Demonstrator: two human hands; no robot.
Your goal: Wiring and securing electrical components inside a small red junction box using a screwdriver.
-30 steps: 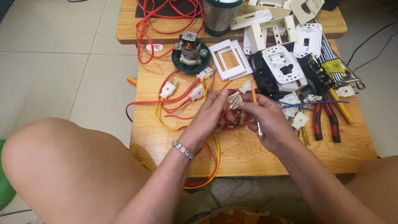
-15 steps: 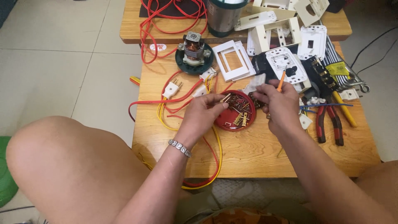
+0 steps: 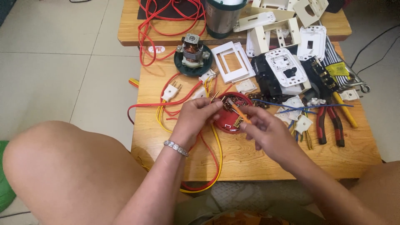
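My left hand (image 3: 196, 118) pinches a small brass part over the red round socket base (image 3: 228, 121) near the middle of the wooden table (image 3: 266, 160). A metal bracelet (image 3: 176, 148) sits on that wrist. My right hand (image 3: 266, 131) grips an orange-handled screwdriver (image 3: 238, 111), its tip pointing up-left toward the brass part at my left fingertips. Red and yellow wires (image 3: 210, 141) run under both hands, ending in a white plug (image 3: 171, 90).
A small electric motor on a dark green base (image 3: 191, 56) stands behind the hands. White switch plates and frames (image 3: 233, 62), black parts (image 3: 271, 81), red-handled pliers (image 3: 329, 121) and a yellow tool (image 3: 343, 109) fill the right side. A metal can (image 3: 223, 16) and coiled red cable (image 3: 166, 21) lie beyond. My knee (image 3: 62, 166) is at left.
My right hand drew back from the far right parts toward the red base, bringing the orange screwdriver tip to my left fingertips. The left hand stayed over the base.
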